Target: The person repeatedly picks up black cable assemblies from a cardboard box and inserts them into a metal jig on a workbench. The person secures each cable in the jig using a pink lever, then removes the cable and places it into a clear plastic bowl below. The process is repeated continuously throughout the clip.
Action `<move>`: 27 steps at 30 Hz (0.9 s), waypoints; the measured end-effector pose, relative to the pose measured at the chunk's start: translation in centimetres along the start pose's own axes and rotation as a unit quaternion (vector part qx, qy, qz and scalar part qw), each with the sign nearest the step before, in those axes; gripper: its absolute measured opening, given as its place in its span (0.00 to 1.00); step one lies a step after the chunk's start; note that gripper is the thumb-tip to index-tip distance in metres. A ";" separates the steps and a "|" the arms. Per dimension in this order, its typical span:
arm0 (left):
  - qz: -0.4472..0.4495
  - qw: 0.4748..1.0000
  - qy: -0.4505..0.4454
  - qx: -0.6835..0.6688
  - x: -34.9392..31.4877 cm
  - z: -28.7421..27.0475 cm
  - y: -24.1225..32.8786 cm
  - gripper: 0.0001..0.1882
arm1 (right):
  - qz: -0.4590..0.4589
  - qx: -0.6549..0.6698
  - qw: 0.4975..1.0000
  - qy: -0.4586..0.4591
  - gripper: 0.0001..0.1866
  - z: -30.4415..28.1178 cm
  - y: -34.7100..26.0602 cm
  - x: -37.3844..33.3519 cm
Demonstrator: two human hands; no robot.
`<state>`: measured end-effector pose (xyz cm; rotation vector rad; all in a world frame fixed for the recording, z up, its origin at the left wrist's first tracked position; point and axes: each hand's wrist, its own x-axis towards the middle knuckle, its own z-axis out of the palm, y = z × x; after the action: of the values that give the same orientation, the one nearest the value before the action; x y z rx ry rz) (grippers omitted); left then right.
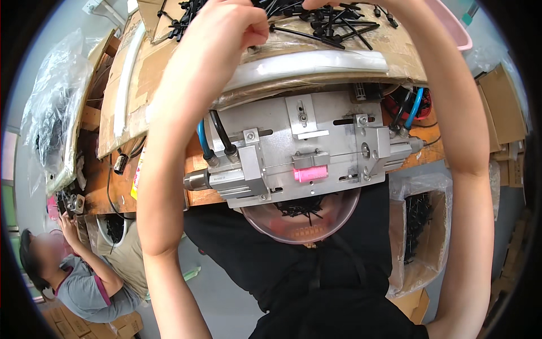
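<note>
Across cardboard sheet [405,56], holds left hand [240,20], curled, and right hand [322,2], partly out of view, apart at black rods [333,38] heaped beyond white strip [316,63] along near edge; cannot tell if gripping any.

readable text: none | metal cylinder [240,179]: marking too small to read

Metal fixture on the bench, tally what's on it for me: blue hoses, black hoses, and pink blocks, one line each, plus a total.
Blue hoses: 2
Black hoses: 2
Pink block: 1
Total: 5
</note>
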<state>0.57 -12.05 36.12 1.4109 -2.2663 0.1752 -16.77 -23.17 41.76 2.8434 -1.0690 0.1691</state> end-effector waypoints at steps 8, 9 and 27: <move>0.050 0.998 0.031 -0.011 -0.6 2.0 -3.7 0.10 | 0.009 0.339 0.929 0.150 0.19 -1.4 -0.1 -2.4; 0.057 0.998 0.027 -0.013 -0.5 2.0 -3.9 0.10 | 0.030 0.363 0.912 0.188 0.22 -1.2 -0.1 -2.2; -0.050 0.994 0.097 -0.024 -9.4 2.4 6.4 0.35 | 0.034 0.569 0.750 0.335 0.14 1.8 1.8 -13.8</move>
<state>-2.34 -2.20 30.61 1.4150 -2.0249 0.2145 -28.21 -15.80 38.19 2.9543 -1.0442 2.3506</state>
